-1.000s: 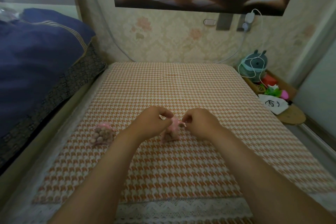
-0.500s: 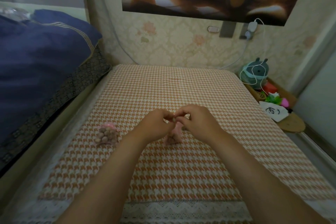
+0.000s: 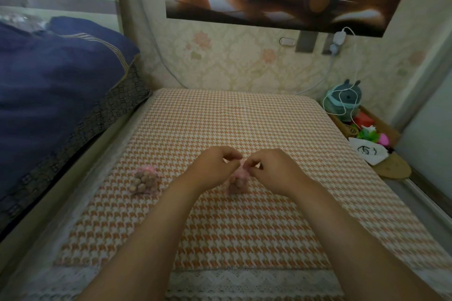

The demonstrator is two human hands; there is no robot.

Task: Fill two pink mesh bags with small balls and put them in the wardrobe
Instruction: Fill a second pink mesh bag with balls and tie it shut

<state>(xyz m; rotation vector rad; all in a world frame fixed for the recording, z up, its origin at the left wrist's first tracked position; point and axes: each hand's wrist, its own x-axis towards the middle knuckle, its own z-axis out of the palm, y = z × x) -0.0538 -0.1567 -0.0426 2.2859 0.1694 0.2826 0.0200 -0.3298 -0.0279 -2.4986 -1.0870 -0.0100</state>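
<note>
Fingers (image 3: 233, 156) of the left hand (image 3: 215, 166) and of the right hand (image 3: 271, 170) are being curled into pinches at the neck of 1 pink mesh bag (image 3: 236, 179), which is being held upright between the 2 hands on the houndstooth cloth (image 3: 244, 117). A drawstring is probably being pinched, though it is too small to be made out. Small balls are being glimpsed through the mesh at this bag's base.

A 2nd pink mesh bag (image 3: 144, 179) is lying well apart to the left on the same cloth, touched by neither hand, its neck gathered and its belly packed with small tan balls (image 3: 143, 183).

Filling is being judged as done for both bags, with the held bag likely being closed. Carrying the 2 bags to the wardrobe is yet to be done; no wardrobe can be picked out with certainty. Dark blue bedding (image 3: 49, 80) is being shown at the left, beyond the cloth.
</note>
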